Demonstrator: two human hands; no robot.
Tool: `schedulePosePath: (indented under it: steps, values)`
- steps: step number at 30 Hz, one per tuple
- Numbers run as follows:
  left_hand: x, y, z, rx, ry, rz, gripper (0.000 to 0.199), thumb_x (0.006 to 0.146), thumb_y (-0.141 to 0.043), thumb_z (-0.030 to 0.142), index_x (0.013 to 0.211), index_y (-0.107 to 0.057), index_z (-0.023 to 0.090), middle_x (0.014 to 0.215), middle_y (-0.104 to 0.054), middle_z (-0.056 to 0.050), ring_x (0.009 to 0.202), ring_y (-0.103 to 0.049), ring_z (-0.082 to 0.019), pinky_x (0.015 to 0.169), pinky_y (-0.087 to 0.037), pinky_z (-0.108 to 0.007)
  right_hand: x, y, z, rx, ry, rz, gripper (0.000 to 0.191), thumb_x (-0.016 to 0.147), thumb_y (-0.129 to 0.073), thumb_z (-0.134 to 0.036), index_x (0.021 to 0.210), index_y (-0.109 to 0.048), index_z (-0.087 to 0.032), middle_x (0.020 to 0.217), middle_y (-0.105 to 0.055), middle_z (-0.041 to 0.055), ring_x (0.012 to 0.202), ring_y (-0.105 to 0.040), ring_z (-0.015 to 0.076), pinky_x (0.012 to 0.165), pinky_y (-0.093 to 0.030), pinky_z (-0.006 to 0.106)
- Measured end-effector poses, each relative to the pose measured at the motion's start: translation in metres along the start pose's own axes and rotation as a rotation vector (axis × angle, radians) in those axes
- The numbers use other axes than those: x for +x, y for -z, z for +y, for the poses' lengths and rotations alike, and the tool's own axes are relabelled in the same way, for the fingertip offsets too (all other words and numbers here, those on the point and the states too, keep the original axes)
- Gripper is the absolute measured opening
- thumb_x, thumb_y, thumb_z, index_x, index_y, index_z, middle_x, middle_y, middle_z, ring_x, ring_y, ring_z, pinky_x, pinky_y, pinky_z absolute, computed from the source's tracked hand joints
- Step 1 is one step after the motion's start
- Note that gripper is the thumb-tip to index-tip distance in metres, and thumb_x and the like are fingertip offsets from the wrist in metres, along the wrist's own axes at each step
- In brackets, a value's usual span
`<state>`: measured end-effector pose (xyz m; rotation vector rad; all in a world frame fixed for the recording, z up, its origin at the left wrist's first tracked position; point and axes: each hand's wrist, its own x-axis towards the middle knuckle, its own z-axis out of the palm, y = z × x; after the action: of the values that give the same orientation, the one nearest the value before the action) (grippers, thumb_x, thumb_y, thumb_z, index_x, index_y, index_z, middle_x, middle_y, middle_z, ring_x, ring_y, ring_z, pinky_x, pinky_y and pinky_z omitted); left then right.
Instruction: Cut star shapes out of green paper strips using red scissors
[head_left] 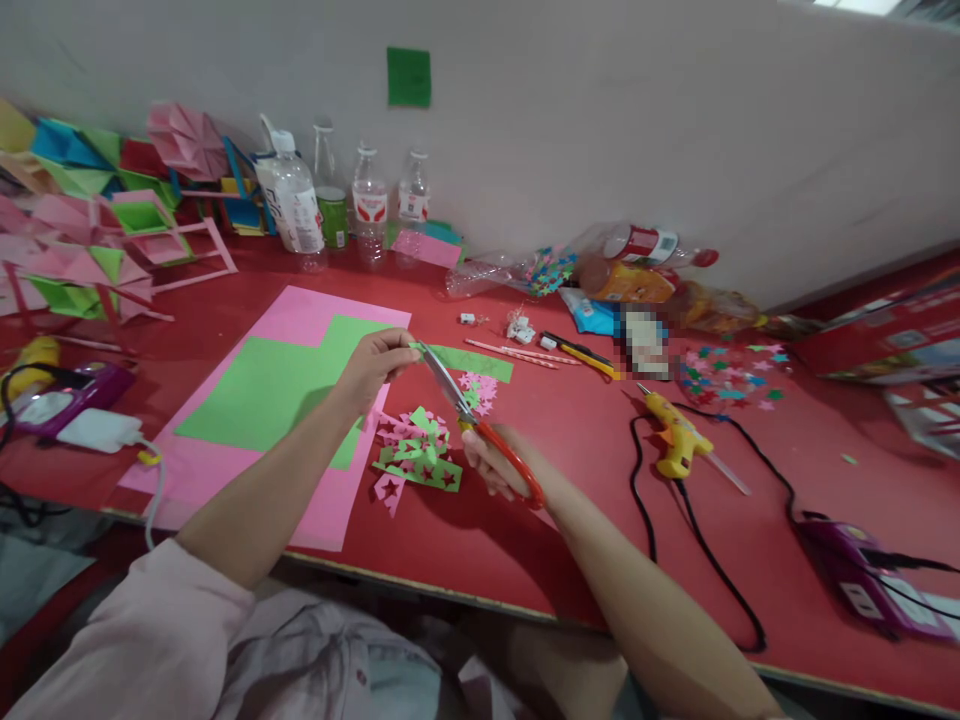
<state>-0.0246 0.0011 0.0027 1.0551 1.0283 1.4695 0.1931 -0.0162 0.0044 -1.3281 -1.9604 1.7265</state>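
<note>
My left hand (379, 362) is closed in a pinch, with green paper showing at its fingertips. A green paper strip (487, 366) extends to the right behind the scissors blades; I cannot tell whether it is the same piece. My right hand (495, 465) grips red-handled scissors (517, 462), their metal blades pointing up and left to the left fingertips. Below the blades lies a pile of pink and green paper scraps with star-shaped holes (420, 450). Small pink and green paper stars (480, 392) lie just behind the scissors. Left of them, a green sheet (262, 395) rests on a larger pink sheet (262, 315).
A yellow glue gun (679, 435) with a black cord lies right, near loose colored stars (727, 378) and a purple power strip (862, 585). Plastic bottles (296, 200) stand along the wall. Folded paper models (97, 240) fill the back left. Striped straws (517, 353) lie mid-table.
</note>
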Motion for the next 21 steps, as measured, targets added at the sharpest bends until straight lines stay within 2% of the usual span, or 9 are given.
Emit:
schedulePosePath:
  steps: [9, 16, 19, 21]
  values:
    - [-0.002, -0.008, 0.0, -0.028, -0.014, 0.047, 0.02, 0.062, -0.066, 0.028, 0.054, -0.051, 0.017, 0.039, -0.036, 0.008, 0.038, -0.026, -0.002, 0.041, -0.016, -0.021, -0.001, -0.009, 0.0, 0.028, 0.012, 0.042, 0.054, 0.079, -0.045, -0.071, 0.059, -0.04, -0.021, 0.033, -0.033, -0.0088, 0.024, -0.034, 0.0065, 0.031, -0.033, 0.021]
    - [-0.002, -0.009, -0.002, -0.029, -0.004, 0.06, 0.019, 0.062, -0.066, 0.028, 0.055, -0.052, 0.017, 0.041, -0.036, 0.008, 0.04, -0.027, -0.003, 0.042, -0.02, -0.021, -0.001, -0.012, -0.001, 0.046, -0.042, 0.054, 0.051, 0.079, -0.047, -0.069, 0.061, -0.04, -0.021, 0.034, -0.032, -0.0087, 0.024, -0.032, 0.0065, 0.028, -0.031, 0.021]
    - [0.0, -0.008, -0.007, -0.031, -0.052, 0.105, 0.015, 0.062, -0.067, 0.024, 0.055, -0.055, 0.017, 0.052, -0.047, 0.006, 0.047, -0.034, -0.004, 0.048, -0.029, -0.019, -0.002, -0.012, -0.002, 0.057, -0.04, 0.05, 0.053, 0.077, -0.047, -0.072, 0.061, -0.04, -0.021, 0.034, -0.032, -0.0092, 0.024, -0.032, 0.0064, 0.029, -0.031, 0.021]
    - [0.001, -0.008, -0.01, -0.051, -0.085, 0.131, 0.013, 0.061, -0.068, 0.021, 0.057, -0.056, 0.016, 0.072, -0.059, 0.003, 0.058, -0.045, -0.004, 0.059, -0.038, -0.019, -0.002, -0.013, -0.002, 0.058, -0.042, 0.059, 0.054, 0.076, -0.046, -0.073, 0.061, -0.04, -0.021, 0.034, -0.033, -0.0094, 0.024, -0.032, 0.0064, 0.029, -0.031, 0.021]
